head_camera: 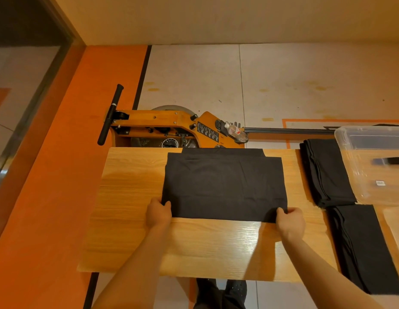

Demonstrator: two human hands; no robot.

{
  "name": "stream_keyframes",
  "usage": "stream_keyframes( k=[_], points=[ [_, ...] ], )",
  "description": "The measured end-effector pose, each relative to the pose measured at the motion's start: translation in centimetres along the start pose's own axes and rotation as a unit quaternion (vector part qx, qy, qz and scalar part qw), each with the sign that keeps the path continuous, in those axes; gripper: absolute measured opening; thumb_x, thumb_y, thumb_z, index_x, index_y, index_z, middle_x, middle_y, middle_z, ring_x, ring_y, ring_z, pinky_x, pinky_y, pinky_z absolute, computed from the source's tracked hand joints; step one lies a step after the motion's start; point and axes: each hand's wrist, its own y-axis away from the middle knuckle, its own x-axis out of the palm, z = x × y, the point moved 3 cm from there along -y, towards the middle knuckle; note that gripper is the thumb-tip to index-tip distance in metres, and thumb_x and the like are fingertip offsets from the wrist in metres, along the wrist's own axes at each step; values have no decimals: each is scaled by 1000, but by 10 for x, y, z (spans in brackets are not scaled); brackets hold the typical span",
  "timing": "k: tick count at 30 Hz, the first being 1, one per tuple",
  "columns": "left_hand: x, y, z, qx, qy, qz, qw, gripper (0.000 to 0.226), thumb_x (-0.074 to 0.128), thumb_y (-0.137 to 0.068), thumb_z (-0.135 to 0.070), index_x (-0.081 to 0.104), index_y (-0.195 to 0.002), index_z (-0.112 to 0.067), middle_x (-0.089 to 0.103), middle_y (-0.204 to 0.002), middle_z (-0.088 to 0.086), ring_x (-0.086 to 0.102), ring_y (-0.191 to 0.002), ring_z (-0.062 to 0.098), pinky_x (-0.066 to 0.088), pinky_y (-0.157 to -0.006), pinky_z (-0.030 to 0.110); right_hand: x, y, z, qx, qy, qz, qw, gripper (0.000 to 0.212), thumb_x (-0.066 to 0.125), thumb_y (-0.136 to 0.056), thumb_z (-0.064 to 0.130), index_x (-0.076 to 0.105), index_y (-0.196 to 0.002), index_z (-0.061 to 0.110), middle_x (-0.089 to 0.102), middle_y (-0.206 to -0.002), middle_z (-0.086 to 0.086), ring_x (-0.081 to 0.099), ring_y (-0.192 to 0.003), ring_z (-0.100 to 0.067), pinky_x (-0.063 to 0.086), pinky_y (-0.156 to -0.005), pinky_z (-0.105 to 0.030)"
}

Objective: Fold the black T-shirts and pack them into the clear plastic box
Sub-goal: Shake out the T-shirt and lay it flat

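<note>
Black T-shirt (224,186) lies flat, partly folded into a wide rectangle, in the middle of the wooden table (131,188). Its far edge reaches the table's far edge; a narrower layer of fabric sticks out beyond the top fold there.

Left hand (159,212) grips the shirt's near left corner, fingers curled, thumb on top of the cloth. Right hand (290,221) grips the shirt's near right corner the same way, fingers curled round the edge, thumb over the fabric. Both corners look slightly bunched at the pinch. Both forearms come in from the table's near side.

Right of the shirt, on the table: a stack of folded black shirts (327,172), touching the clear plastic box (350,170) at the table's far right. The box is mostly empty-looking; a dark strip shows through it, and I cannot tell what that is. Nearer the person, on the right of the table, a second folded black pile (363,248) sits just beside the first stack.

Beyond the table's far edge: an orange rowing machine (171,128) on the floor, with a plastic bottle (235,131) resting on it. Under the table's near edge, dark shoes (223,291).
</note>
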Motion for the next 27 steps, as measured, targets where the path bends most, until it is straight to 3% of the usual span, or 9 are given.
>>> stream_keyframes(
  k=[6,13,20,27],
  points=[
    [-2,3,10,3,-24,-4,1000,29,63,-92,-24,62,-116,-7,61,-116,14,60,-103,31,54,-87,41,-7,7,-11,-19,-43,-16,999,14,55,-99,22,56,-100,8,61,-95,-13,56,-83,-26,46,-75,-36],
    [-8,13,27,1,37,10,999,21,57,-95,-15,59,-113,-4,63,-111,16,60,-102,34,49,-81,40,-22,9,-22,-10,-124,-25,992,12,65,-93,17,57,-95,9,63,-96,-14,59,-84,-29,51,-78,-40],
    [-8,39,59,-26,37,24,999,20,61,-93,-14,58,-109,-4,62,-109,15,58,-94,30,47,-77,37,-31,28,-61,22,-105,-11,994,30,65,-93,17,58,-118,2,63,-115,-20,60,-96,-36,50,-87,-45],
    [-14,63,84,-20,25,33,999,24,62,-92,-13,58,-113,-2,62,-113,17,59,-103,34,46,-78,36,-42,47,-89,34,-119,-16,992,31,65,-93,16,57,-120,2,62,-116,-20,60,-102,-39,50,-86,-44]
  ],
)
